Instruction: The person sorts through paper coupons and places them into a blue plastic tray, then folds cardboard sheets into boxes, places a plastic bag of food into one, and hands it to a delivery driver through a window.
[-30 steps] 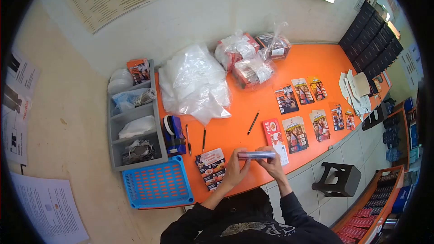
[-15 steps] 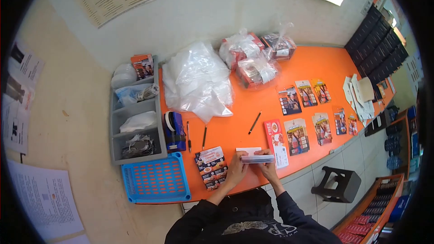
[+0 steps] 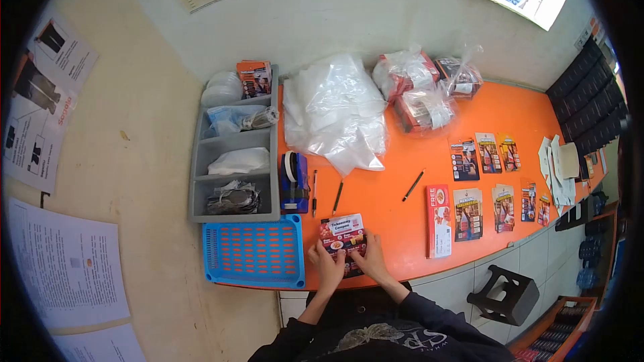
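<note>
A stack of printed takeaway coupons (image 3: 342,226) lies at the front edge of the orange table. My left hand (image 3: 327,265) grips its left side, and my right hand (image 3: 370,259) grips the right side, with the thumbs over the printed face. Part of the lower half is hidden behind my fingers. To the right of my right hand lies a long red and white "FREE" leaflet (image 3: 439,222). Behind the coupons are a dark pencil (image 3: 338,197), a pen (image 3: 314,194) and a blue tape dispenser (image 3: 294,184).
A blue plastic basket (image 3: 253,283) and a grey divided tray (image 3: 199,191) stand on the left. Clear plastic bags (image 3: 332,114) and bagged boxes (image 3: 424,110) lie at the back. Several leaflet piles (image 3: 467,214) are on the right; a black stool (image 3: 503,295) stands on the floor.
Both hands have moved left from the white-edged stack they held onto the takeaway coupons. That white-edged stack is no longer seen where it was. The camera view has shifted.
</note>
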Tool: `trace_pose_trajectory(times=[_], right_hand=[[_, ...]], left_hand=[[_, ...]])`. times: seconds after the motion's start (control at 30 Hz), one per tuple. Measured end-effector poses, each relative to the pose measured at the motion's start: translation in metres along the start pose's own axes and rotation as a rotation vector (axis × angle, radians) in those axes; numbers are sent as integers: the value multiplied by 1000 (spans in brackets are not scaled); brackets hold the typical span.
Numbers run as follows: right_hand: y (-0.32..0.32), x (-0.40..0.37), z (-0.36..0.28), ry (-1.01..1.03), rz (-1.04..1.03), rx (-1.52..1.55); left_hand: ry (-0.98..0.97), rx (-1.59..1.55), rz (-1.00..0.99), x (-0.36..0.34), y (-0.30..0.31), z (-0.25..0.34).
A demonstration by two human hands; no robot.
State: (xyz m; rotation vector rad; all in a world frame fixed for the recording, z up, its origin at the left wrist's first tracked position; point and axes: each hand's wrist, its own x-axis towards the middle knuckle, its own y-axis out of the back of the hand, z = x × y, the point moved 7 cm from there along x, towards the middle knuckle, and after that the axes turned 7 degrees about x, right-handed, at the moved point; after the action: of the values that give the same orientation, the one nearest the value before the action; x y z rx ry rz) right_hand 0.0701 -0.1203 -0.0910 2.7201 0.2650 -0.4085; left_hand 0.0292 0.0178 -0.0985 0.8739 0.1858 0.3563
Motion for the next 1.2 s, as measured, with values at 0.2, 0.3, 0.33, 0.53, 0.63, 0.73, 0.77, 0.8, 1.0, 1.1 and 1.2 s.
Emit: trace_pose_trajectory(times=[0.2, 0.3, 0.33, 0.53, 0.63, 0.73, 0.77, 0.8, 1.0, 1.1, 1.2], right_hand=[[5, 4, 32, 65, 199, -309], [-11, 14, 67, -24, 216, 10], [-15, 16, 73, -37, 241, 136], [-19, 21, 40, -345, 91, 555], [-20, 22, 52, -190, 199, 62], [-20, 17, 33, -267, 157, 275], [-23, 14, 26, -360, 103, 517], [-22, 15, 26, -381, 73, 559], [30, 7, -16, -97, 222, 69], [52, -3, -87, 168, 166, -332], [41, 7, -68, 276, 98, -668]], left_hand=[[221, -200, -69, -15, -34, -35], [292, -252, -185, -5, -28, -33], [313, -286, -226, 2, -26, -36], [280, -191, -249, 15, -22, -33], [339, -129, -281, 11, -30, -44], [387, -217, -306, 10, -27, -44], [375, -257, -321, 9, -28, -44], [361, -301, -334, 9, -30, -44], [324, -665, -347, 6, -50, -40], [324, -637, -199, 3, -33, -35], [379, -666, -210, 3, -40, -36]])
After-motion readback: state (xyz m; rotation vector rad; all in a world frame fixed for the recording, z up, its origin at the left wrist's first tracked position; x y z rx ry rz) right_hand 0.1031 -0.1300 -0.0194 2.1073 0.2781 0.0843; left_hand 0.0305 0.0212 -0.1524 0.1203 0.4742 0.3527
